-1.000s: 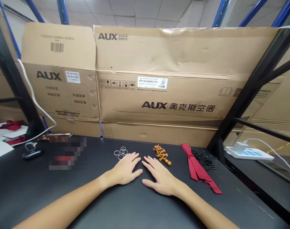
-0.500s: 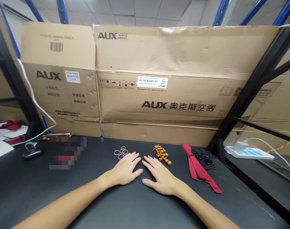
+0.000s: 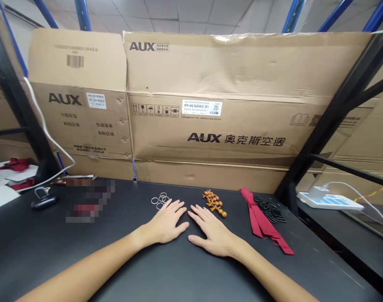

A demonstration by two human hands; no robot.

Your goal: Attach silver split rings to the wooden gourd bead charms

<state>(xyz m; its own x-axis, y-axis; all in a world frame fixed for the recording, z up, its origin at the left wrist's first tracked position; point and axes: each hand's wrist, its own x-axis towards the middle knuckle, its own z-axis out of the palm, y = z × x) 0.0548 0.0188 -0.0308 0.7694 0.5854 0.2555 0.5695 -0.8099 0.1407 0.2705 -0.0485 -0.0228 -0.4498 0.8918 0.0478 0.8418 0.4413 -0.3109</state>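
Observation:
My left hand (image 3: 168,222) lies flat on the black table with its fingers stretched out, holding nothing. Just beyond its fingertips are several silver split rings (image 3: 162,197), partly overlapping. Beside it, my right hand (image 3: 212,233) also rests palm down, fingers and thumb apart, with nothing in it. Past the right fingertips sits a row of small golden-brown gourd-shaped pendants (image 3: 214,203) with cords. Farther right lie red fabric strips (image 3: 263,222), laid over one another. Next to the strips is a pile of black clasps (image 3: 271,211), whose exact kind I cannot make out.
A cardboard wall (image 3: 242,84) printed AUX closes the back of the table (image 3: 166,272). At the left are a dark object with a metal loop (image 3: 44,199) and a pixelated patch. A white power strip (image 3: 330,201) stands beyond the black frame post (image 3: 323,121) at right.

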